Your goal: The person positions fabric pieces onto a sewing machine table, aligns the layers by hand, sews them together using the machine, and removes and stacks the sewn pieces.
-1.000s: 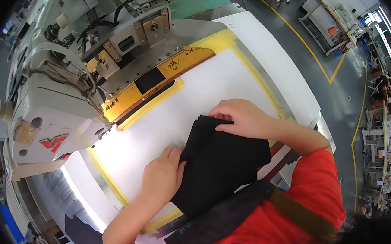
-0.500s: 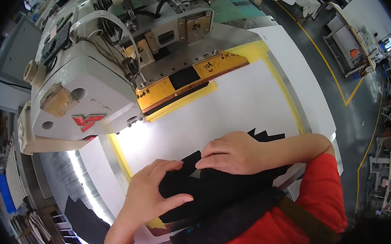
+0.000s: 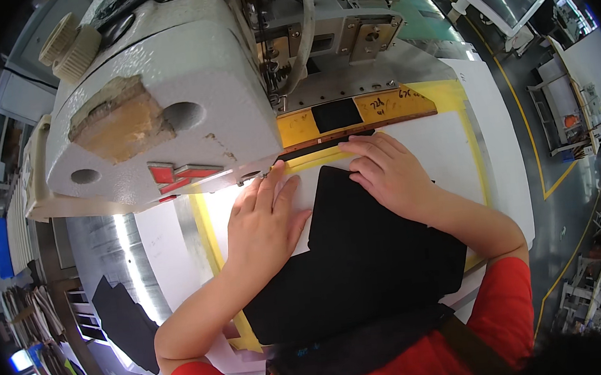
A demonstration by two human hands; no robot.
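Left hand (image 3: 264,219) and right hand (image 3: 394,176) extend forward, backs upward (elbows (image 3: 506,237) bent).

The black cloth (image 3: 365,267), matt and plain with an angular outline, lies spread out below and between the left hand (image 3: 262,223) and the right hand (image 3: 394,179), its pointed upper corner just beside the right hand's fingers. A narrow, straight black strip (image 3: 322,145) runs slantwise between the two hands' fingertips, its right end partly covered by the right hand.
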